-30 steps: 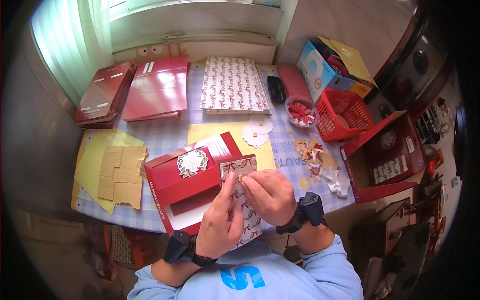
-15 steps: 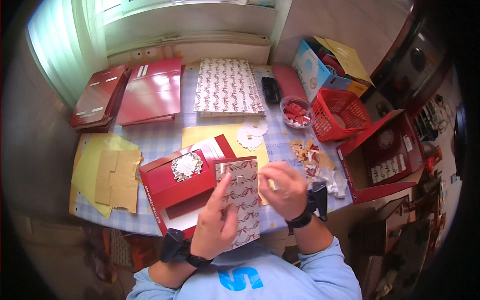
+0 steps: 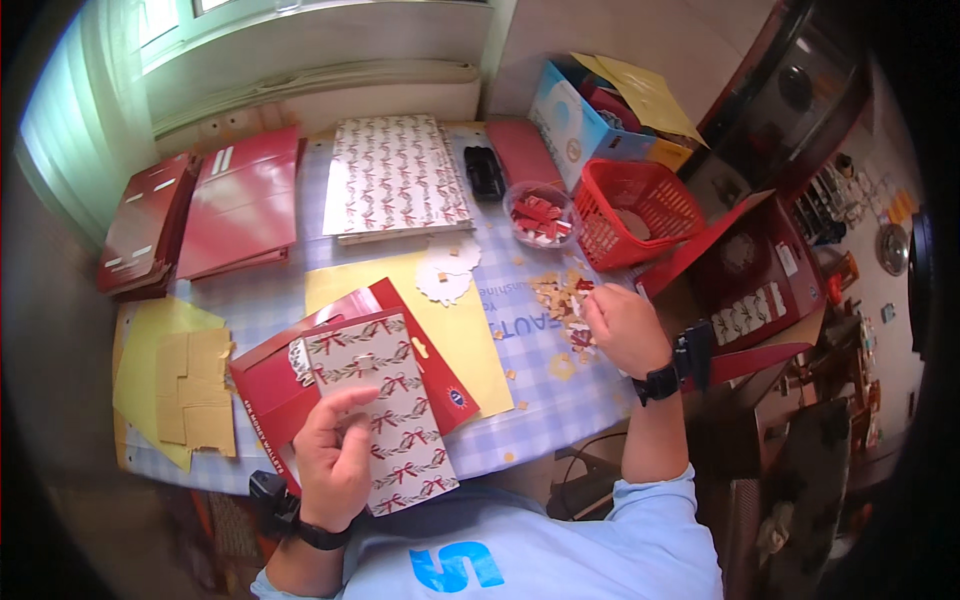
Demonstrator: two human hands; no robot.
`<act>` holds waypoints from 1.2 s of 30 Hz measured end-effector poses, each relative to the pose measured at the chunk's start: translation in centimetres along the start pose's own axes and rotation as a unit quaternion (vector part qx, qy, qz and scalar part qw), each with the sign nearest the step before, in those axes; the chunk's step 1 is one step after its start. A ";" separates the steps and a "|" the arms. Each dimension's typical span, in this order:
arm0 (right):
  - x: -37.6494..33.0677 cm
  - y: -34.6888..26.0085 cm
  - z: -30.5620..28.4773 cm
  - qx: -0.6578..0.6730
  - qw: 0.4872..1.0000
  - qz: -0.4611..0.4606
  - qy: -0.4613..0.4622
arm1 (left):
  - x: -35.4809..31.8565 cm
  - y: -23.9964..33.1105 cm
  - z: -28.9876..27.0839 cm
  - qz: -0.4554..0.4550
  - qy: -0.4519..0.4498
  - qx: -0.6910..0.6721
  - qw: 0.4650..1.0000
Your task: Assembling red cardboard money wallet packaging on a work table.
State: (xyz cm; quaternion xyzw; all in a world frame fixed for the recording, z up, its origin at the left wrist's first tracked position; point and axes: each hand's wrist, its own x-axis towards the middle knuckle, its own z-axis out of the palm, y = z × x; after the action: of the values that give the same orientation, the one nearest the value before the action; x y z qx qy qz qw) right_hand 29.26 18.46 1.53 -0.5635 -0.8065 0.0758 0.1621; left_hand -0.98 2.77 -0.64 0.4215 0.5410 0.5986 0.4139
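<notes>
One patterned card (image 3: 395, 425), white-lettered red folder (image 3: 268, 392), tablecloth (image 3: 560, 425) — blue-lettered

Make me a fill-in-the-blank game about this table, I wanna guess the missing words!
The person's left hand touches a white rectangular card printed with ____ bows.
The clear round plastic tub stands to the ____ of the red plastic basket.
The large flat sheet partly under the white scalloped paper cutouts is ____.
Missing words: red; left; yellow.
</notes>
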 end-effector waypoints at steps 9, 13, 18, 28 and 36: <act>-0.2 -0.1 0.0 0.018 1.000 -0.007 0.004 | 0.3 -0.1 -0.1 -0.006 -0.004 0.001 1.000; -0.3 -0.4 -0.6 0.046 0.999 0.000 0.003 | 0.2 -0.3 -0.2 -0.006 -0.007 -0.001 1.000; 0.1 -1.0 -0.6 0.034 0.999 -0.016 0.027 | 0.1 -0.7 -0.5 -0.004 -0.015 -0.002 1.000; 11.2 -0.3 2.9 -0.095 0.984 -0.100 0.116 | 0.0 -0.7 0.0 -0.014 -0.015 -0.039 0.999; 15.7 0.9 5.5 -0.219 0.972 -0.083 0.029 | -0.3 -1.1 -0.5 -0.007 -0.035 -0.032 0.999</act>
State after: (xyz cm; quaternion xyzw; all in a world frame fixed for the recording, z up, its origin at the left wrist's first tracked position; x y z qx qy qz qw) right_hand 23.25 33.83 -1.16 -0.5180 -0.8425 -0.1333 0.0636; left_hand -1.37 2.41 -1.75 0.4250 0.5095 0.5978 0.4499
